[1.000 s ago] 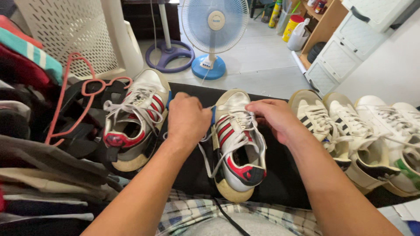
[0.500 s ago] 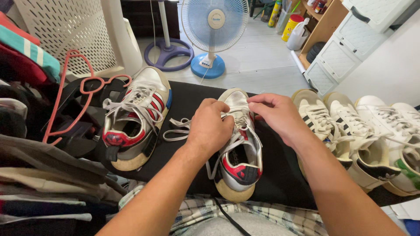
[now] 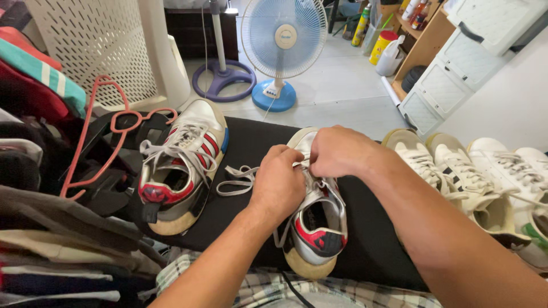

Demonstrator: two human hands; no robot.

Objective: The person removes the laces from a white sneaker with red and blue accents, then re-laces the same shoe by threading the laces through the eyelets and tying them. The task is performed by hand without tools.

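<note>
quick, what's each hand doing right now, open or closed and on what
Left hand: closed on the laces of the middle sneaker.
Right hand: closed, pinching the same laces over the shoe's tongue.

Bare black cloth surface (image 3: 251, 142) lies open between the white sneaker with red stripes and loose laces (image 3: 180, 165) on the left and the white-and-red sneaker (image 3: 317, 228) under both hands. To the right, a narrower black strip (partly hidden by the right forearm) ends at the row of cream-white sneakers (image 3: 456, 177). Orange plastic hangers (image 3: 94, 137) and folded clothes (image 3: 51, 228) crowd the left edge.
</note>
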